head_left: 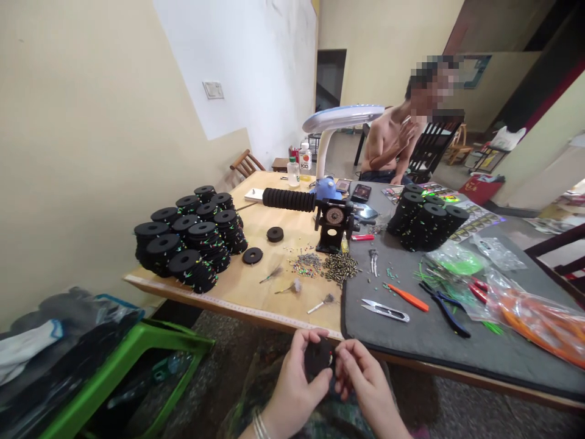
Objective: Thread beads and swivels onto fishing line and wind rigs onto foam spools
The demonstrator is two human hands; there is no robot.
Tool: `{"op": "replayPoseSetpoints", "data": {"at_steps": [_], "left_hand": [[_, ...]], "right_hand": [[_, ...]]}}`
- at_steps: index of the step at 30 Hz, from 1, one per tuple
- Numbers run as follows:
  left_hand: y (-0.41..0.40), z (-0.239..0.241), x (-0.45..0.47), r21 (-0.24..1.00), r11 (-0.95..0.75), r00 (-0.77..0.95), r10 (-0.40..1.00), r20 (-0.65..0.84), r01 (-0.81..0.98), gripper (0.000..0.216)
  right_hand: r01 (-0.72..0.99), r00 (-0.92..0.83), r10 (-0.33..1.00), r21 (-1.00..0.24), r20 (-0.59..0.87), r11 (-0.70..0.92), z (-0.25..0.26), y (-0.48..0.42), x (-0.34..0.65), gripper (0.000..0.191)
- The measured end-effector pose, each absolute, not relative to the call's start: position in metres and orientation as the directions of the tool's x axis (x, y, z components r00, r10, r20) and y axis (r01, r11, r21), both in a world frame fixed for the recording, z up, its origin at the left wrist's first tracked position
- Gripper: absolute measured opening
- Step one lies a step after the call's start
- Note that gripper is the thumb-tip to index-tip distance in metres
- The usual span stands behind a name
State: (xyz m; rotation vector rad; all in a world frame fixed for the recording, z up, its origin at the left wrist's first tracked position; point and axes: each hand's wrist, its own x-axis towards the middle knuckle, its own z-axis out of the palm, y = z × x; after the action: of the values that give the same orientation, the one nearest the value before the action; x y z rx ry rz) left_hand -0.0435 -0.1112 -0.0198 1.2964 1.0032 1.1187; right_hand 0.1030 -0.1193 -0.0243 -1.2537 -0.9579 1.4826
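Observation:
In front of the table edge, my left hand (pixel 295 384) holds a black foam spool (pixel 316 358) between thumb and fingers. Small coloured bits show on the spool's right rim. My right hand (pixel 363 375) is close beside that rim, its thumb and fingers pinched together; whatever they hold is too small to make out. On the wooden table beyond lie two loose foam discs (pixel 253 255), a heap of small brass-coloured pieces (pixel 340 267) and grey pieces (pixel 309 260). Nearer me are several small feathery-tipped bundles (pixel 296 285).
Stacked black spools stand at left (pixel 185 259) and right (pixel 427 222). A black winding device (pixel 335 222) and a lamp (pixel 325 152) stand mid-table. Thread snips (pixel 386 310), an orange-handled tool (pixel 408 297) and pliers (pixel 445 310) lie on the grey mat (pixel 365 332). A person (pixel 388 143) sits behind.

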Motion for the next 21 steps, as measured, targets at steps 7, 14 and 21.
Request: {"op": "replayPoseSetpoints", "data": {"at_steps": [7,14,21], "left_hand": [[-0.114,-0.022,-0.044,0.995,-0.082,0.141,0.987,0.073,0.057,0.046],[-0.115,-0.02,-0.047,0.995,-0.07,0.166,0.984,0.058,0.069,0.054],[-0.108,-0.014,-0.058,0.982,-0.117,0.124,0.987,0.099,0.148,0.066]], "right_hand": [[-0.215,-0.077,0.953,-0.928,-0.293,-0.303,-0.03,-0.119,0.099,0.05],[-0.306,-0.069,0.932,-0.882,-0.355,-0.358,-0.027,-0.121,0.097,0.045],[-0.132,-0.093,0.962,-0.955,-0.256,-0.267,-0.021,-0.115,0.108,0.047]]}}
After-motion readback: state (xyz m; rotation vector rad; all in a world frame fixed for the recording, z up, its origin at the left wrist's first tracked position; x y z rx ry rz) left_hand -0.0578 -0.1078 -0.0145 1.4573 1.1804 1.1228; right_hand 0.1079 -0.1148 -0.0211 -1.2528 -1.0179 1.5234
